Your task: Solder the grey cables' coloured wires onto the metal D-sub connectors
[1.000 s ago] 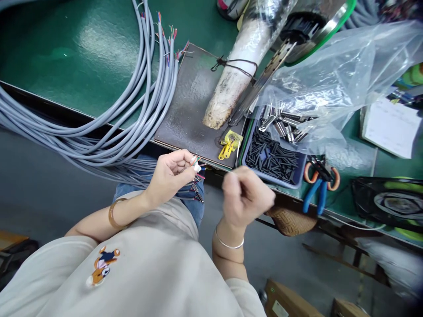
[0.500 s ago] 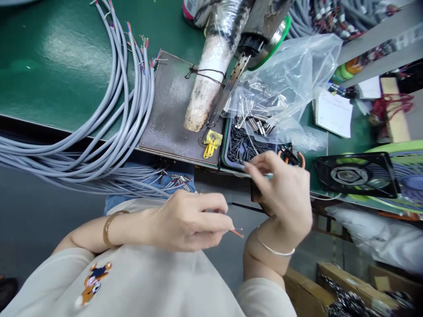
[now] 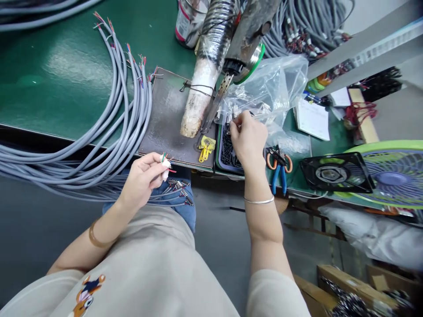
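Pinching a cable end (image 3: 164,162) with bared coloured wires, your left hand (image 3: 142,177) was curled shut around it just near of the dark plate (image 3: 167,119). Your right hand (image 3: 247,140) reached far over the tray (image 3: 220,159) of black sleeves to the metal pins (image 3: 231,115) at the bag (image 3: 274,88) mouth, fingertips closed together; whether they gripped a pin, you couldn't tell. Blue pliers (image 3: 278,169) lay just right.
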Demonstrator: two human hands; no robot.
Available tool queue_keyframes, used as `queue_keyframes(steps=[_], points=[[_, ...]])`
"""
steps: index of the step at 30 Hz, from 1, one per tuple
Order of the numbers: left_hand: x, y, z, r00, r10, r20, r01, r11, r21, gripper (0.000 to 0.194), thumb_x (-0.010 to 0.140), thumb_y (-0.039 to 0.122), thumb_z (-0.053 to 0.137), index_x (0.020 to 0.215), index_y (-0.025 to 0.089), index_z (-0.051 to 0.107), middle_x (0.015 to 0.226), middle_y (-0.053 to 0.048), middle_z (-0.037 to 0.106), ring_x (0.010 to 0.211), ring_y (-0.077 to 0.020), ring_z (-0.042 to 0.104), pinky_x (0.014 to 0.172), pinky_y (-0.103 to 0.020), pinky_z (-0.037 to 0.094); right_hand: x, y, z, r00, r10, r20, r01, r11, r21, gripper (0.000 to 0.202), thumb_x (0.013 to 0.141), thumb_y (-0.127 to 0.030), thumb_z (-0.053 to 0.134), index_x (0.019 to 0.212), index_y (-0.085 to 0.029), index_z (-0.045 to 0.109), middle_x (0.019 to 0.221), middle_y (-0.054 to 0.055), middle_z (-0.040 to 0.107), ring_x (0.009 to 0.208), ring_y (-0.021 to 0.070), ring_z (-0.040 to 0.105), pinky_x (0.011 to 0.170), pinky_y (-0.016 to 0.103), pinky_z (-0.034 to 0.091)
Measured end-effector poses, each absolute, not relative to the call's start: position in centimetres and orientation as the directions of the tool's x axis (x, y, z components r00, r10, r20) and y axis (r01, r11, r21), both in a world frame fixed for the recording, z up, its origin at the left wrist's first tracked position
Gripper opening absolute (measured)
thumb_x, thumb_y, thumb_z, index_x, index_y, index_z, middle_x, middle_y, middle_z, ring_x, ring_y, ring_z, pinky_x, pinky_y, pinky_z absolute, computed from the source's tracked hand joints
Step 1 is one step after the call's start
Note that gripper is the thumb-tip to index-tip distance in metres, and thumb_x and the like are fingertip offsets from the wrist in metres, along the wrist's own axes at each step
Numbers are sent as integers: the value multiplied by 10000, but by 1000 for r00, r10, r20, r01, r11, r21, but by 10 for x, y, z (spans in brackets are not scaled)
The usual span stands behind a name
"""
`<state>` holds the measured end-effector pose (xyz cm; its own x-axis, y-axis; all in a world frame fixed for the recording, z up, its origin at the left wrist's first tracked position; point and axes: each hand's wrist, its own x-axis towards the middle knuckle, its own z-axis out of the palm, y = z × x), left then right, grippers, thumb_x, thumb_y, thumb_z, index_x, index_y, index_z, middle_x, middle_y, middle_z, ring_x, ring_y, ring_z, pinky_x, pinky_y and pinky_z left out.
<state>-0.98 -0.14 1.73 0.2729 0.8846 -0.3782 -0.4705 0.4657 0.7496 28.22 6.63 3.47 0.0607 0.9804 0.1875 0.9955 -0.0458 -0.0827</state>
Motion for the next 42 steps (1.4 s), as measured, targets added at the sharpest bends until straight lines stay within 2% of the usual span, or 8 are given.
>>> queue_keyframes(steps=[3, 7, 14, 17, 22, 26, 32, 42], points=[[-9, -4, 15, 262, 894, -364, -480, 448, 754, 189, 684, 237, 825, 696, 149, 658, 541, 11, 620, 386, -16, 338, 373, -139, 169, 277, 70, 39, 121, 971, 205, 986, -95, -135, 57, 905, -277, 575, 856, -299, 593, 879, 51, 730, 810, 281, 655, 765, 425, 456], [-8, -6, 15, 274, 896, -349, -477, 441, 760, 175, 712, 234, 818, 716, 147, 666, 540, 12, 624, 382, -11, 330, 384, -140, 167, 281, 63, 54, 119, 966, 228, 971, -66, -230, 208, 813, -200, 670, 689, -275, 521, 795, 14, 688, 767, 235, 610, 771, 404, 480], [2, -4, 24, 287, 895, -342, -448, 441, 778, 199, 686, 217, 813, 683, 133, 633, 529, 14, 623, 356, 8, 301, 376, -144, 159, 264, 1, 90, 276, 773, 572, 801, 144, -581, 217, 753, -161, 750, 653, -229, 570, 861, 30, 627, 888, 178, 639, 590, 271, 420], [12, -3, 26, 288, 904, -315, -456, 419, 785, 208, 668, 189, 812, 653, 133, 613, 518, 21, 615, 361, 6, 321, 369, -143, 174, 240, -37, 92, 344, 804, 485, 546, 249, -800, 222, 753, -168, 794, 671, -216, 593, 837, -5, 593, 741, 128, 609, 558, 250, 460], [22, -2, 24, 306, 916, -258, -456, 379, 805, 180, 667, 124, 785, 642, 141, 608, 521, 36, 613, 385, 1, 350, 369, -143, 195, 213, -66, 71, 173, 938, 301, 330, 233, -915, 233, 827, -183, 766, 691, -208, 577, 899, -11, 624, 627, 105, 647, 567, 292, 613], [25, 0, 22, 324, 915, -240, -444, 371, 815, 174, 677, 110, 780, 654, 149, 613, 524, 47, 599, 415, -14, 389, 399, -145, 265, 201, -57, 50, 255, 917, 307, 302, 226, -926, 238, 862, -202, 746, 713, -214, 561, 885, -8, 688, 685, 132, 710, 620, 299, 650], [26, 2, 22, 297, 926, -231, -410, 343, 845, 158, 668, 142, 805, 653, 144, 647, 585, 38, 600, 431, -13, 374, 391, -157, 244, 191, -46, 21, 285, 754, 592, 610, 333, -719, 123, 919, -161, 680, 987, -263, 690, 1041, 32, 777, 931, 215, 782, 812, 416, 676], [30, 10, 26, 267, 935, -235, -341, 320, 884, 173, 707, 204, 806, 659, 138, 653, 669, -8, 664, 401, -13, 386, 367, -178, 252, 187, -39, 10, 221, 853, 472, 486, 323, -812, 114, 891, -166, 705, 858, -242, 626, 1058, 32, 784, 1003, 193, 766, 854, 366, 632]])
